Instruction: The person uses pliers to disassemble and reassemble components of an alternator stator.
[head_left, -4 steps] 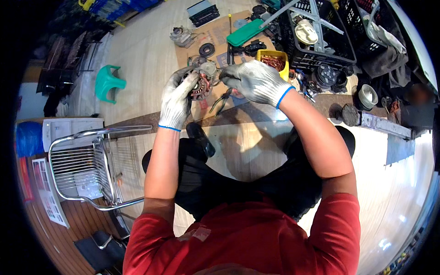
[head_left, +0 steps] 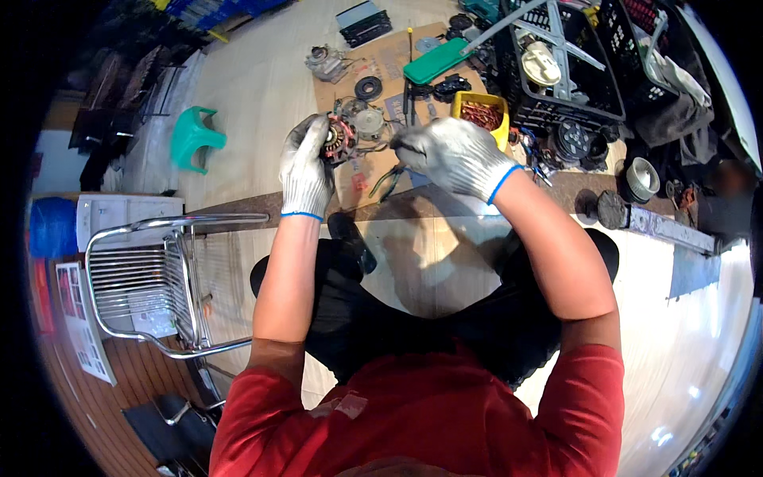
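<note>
My left hand (head_left: 304, 163), in a white knit glove with a blue cuff, is closed around a round motor stator (head_left: 339, 138) with reddish copper windings. Its ring faces up and to the right. My right hand (head_left: 457, 157), gloved the same way, hovers to the right, apart from the stator. Its fingers are curled together, slightly smeared by motion; anything inside them is hidden. Just below, between both hands, a pair of pliers (head_left: 387, 182) lies on the cardboard. A round metal motor housing (head_left: 369, 122) rests just beyond the stator.
Beyond my right hand stands a yellow container (head_left: 502, 135) of copper scraps. A green-handled tool (head_left: 435, 61), a black ring (head_left: 368, 88) and a metal motor part (head_left: 324, 63) lie farther off. Black crates (head_left: 556, 111) stand right; a green stool (head_left: 196, 139) and metal chair (head_left: 131, 274) left.
My right hand has turned slightly and moved a little down and to the right, away from the stator. My left hand keeps its hold. The whole view has shifted slightly.
</note>
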Tool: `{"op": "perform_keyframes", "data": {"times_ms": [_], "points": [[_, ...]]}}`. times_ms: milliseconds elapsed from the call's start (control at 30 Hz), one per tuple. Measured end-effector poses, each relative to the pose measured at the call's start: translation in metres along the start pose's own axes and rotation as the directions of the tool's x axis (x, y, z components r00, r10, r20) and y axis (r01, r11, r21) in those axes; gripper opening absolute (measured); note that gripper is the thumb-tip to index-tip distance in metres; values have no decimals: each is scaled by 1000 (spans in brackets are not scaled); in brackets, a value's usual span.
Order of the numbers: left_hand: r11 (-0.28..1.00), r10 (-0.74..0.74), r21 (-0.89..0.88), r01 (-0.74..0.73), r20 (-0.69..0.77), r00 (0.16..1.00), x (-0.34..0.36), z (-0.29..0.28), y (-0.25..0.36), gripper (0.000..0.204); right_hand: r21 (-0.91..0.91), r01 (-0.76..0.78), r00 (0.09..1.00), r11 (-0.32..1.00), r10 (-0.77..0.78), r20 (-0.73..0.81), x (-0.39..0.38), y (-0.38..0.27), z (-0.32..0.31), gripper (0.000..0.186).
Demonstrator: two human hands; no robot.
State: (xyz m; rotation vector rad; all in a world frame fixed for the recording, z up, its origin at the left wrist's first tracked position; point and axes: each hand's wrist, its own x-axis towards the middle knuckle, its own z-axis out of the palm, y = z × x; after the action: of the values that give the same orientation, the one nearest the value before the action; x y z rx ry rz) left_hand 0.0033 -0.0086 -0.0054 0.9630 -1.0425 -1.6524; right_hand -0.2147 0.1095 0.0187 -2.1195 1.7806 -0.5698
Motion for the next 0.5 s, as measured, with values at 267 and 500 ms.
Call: {"op": "perform_keyframes", "data": {"times_ms": [267, 500], "points": [[949, 37, -301, -94, -190, 981, 28, -27, 15, 37, 165, -115, 968, 980, 74, 241, -1, -10, 12, 40], [972, 126, -207, -114, 44, 991, 5, -7, 2, 34, 322, -123, 946, 939, 12, 325, 15, -3, 11, 77]]}}
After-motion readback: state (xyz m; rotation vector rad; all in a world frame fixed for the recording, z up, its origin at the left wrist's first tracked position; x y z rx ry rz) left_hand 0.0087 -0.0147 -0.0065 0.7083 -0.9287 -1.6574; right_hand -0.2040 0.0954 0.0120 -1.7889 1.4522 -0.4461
